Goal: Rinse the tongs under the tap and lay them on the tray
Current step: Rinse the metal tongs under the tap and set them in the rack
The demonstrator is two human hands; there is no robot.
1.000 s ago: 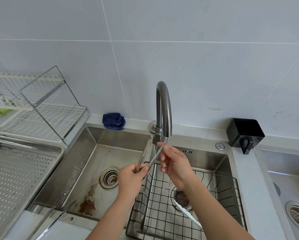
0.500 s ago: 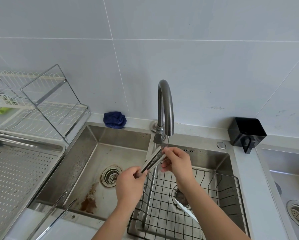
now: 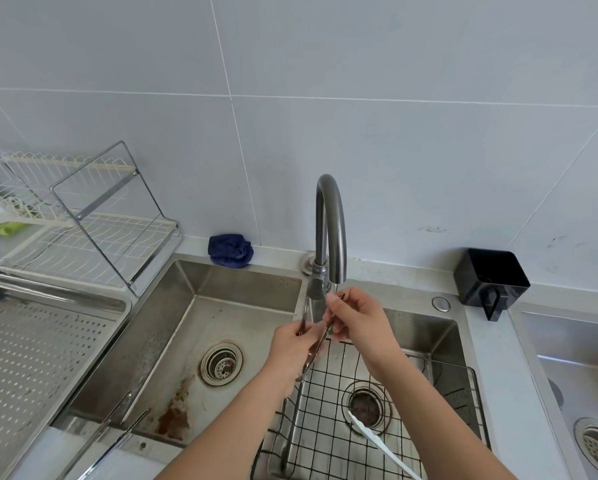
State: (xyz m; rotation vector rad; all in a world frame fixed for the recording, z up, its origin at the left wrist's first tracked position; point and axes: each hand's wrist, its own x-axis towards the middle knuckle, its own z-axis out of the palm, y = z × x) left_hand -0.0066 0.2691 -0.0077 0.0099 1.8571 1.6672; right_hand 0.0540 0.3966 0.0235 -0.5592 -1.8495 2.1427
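Both hands hold a pair of steel tongs point(image 3: 320, 336) under the spout of the curved grey tap point(image 3: 329, 230). My left hand point(image 3: 296, 348) grips the tongs low on their arms. My right hand point(image 3: 354, 318) pinches the upper end, right below the spout. A thin stream of water runs past the fingers. The perforated steel tray point(image 3: 38, 358) lies at the left, beside the sink. Much of the tongs is hidden by my fingers.
The left basin point(image 3: 173, 344) has a drain and a rusty stain. A second pair of tongs point(image 3: 117, 434) rests on its front edge. A black wire basket point(image 3: 328, 403) holding a white utensil point(image 3: 377, 441) fills the right basin. Behind stand a dish rack point(image 3: 93, 223), blue cloth point(image 3: 230, 250) and black holder point(image 3: 491, 280).
The tongs have swung from a slant to nearly upright. My right hand rose closer to the spout and my left hand came up under it.
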